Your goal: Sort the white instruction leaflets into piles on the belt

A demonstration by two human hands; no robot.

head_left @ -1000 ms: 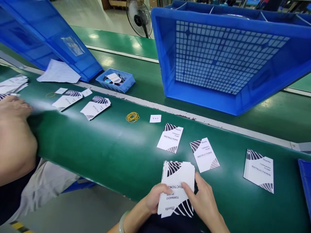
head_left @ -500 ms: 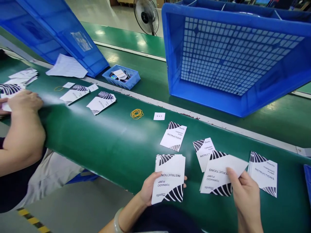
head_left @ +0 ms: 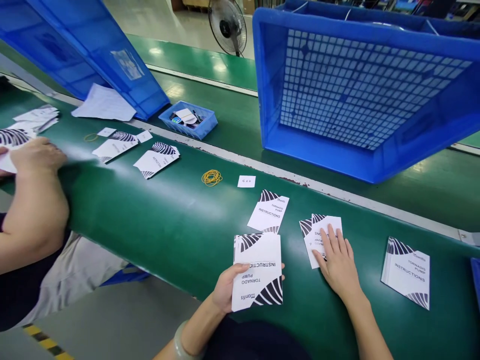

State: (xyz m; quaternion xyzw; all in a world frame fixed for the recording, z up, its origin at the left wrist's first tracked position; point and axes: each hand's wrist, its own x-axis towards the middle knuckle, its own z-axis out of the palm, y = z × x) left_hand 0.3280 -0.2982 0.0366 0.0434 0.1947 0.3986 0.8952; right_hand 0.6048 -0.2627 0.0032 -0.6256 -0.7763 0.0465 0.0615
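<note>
My left hand [head_left: 226, 288] grips a stack of instruction booklets [head_left: 258, 300], thumb on top and fingertips showing at the far side. The printed text faces me upside down. My right hand [head_left: 341, 265] lies flat with fingers spread on a booklet [head_left: 330, 224], which overlaps another booklet [head_left: 306, 239] on the green worktop. Beyond the held stack lies a further instruction booklet [head_left: 269, 212]. Farther right rests a pile of booklets [head_left: 407, 274], with nothing touching it.
Rubber bands [head_left: 212, 177] and a small white card [head_left: 246, 181] lie ahead. Behind are a small blue basket [head_left: 202, 130] and a big tilted blue crate [head_left: 318, 162]. At left, a co-worker's hand [head_left: 37, 155] holds booklets near other booklet piles [head_left: 159, 159].
My right hand has moved left and set the booklets it held down over the one on the worktop, its fingers now spread. My left hand with its stack has shifted slightly left.
</note>
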